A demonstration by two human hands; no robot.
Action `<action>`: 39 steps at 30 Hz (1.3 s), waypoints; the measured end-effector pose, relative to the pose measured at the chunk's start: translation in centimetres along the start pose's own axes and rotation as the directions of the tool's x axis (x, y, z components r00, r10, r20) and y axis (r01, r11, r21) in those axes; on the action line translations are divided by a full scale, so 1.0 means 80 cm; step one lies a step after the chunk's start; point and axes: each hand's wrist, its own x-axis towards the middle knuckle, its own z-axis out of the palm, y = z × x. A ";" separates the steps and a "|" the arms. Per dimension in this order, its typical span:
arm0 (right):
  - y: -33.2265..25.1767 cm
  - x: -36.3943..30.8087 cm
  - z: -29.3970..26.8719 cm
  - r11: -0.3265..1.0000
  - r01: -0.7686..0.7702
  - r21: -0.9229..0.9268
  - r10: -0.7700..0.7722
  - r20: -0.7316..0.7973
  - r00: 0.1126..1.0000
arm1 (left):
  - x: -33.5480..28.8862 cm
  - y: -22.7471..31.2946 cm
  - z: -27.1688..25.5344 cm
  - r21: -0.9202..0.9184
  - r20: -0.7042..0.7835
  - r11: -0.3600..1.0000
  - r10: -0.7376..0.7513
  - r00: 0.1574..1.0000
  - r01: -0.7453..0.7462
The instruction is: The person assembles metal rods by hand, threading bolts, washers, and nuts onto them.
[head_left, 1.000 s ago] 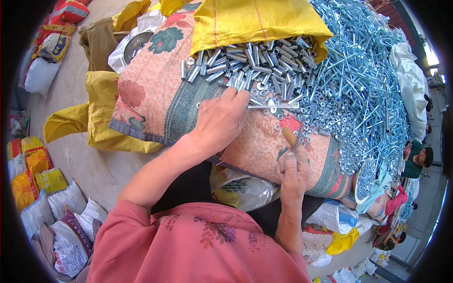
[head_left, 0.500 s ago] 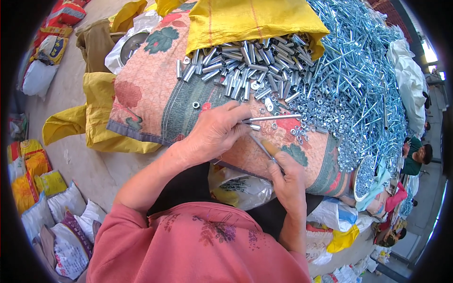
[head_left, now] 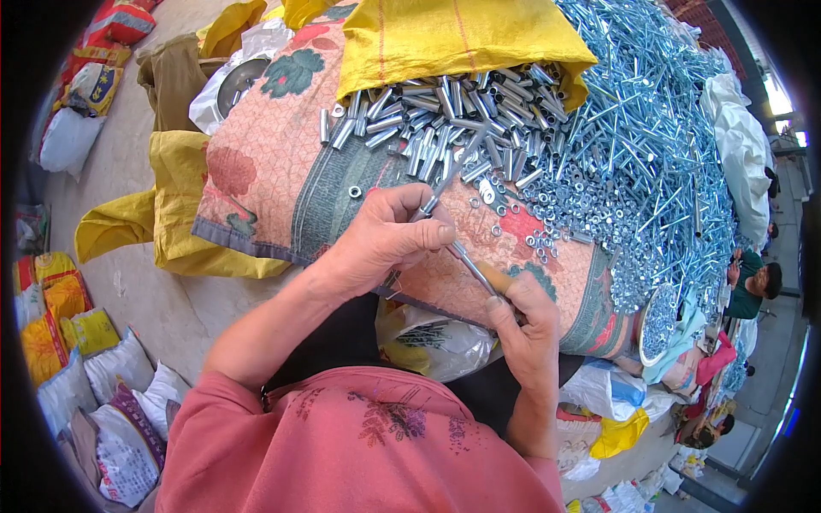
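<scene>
A long thin silvery metal bolt [head_left: 451, 224] slants over the floral pink quilted cloth [head_left: 274, 179]; the left hand [head_left: 385, 239] pinches its upper part, fingers closed on it; the right hand [head_left: 522, 321] grips the wooden-handled lower end, fingers clamped; short metal sleeves [head_left: 445, 120] lie heaped just beyond, beside loose silvery nuts [head_left: 590, 222] and a yellow woven sack [head_left: 453, 38].

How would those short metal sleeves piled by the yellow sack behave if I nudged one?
The short metal sleeves look like smooth, shiny cylinders, so one would probably roll and feel slippery. They seem rigid and likely heavy for their size. The soft patterned cloth underneath may slow the rolling; neighbours in the pile could shift too.
</scene>
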 end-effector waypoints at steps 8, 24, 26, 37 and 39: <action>-0.015 0.025 0.054 0.974 0.165 0.157 -0.070 -0.484 0.872 | -0.010 -0.056 0.066 -0.440 0.079 0.882 -0.146 0.986 0.166; 0.056 0.107 0.016 0.787 0.021 -0.617 -0.226 -0.257 0.940 | -0.022 -0.034 0.027 -0.489 0.016 0.864 -0.126 0.992 0.118; 0.057 0.107 0.009 0.838 0.033 -0.545 -0.214 -0.272 0.938 | -0.025 -0.035 0.024 -0.451 -0.045 0.888 -0.120 0.992 0.087; 0.045 0.089 0.016 0.824 0.083 -0.560 -0.233 -0.202 0.951 | -0.031 -0.036 0.018 -0.044 -0.167 0.999 -0.021 0.986 0.014; 0.041 0.084 0.011 0.855 0.053 -0.516 -0.179 -0.196 0.964 | -0.032 -0.042 0.019 -0.052 -0.187 0.999 -0.019 0.982 0.009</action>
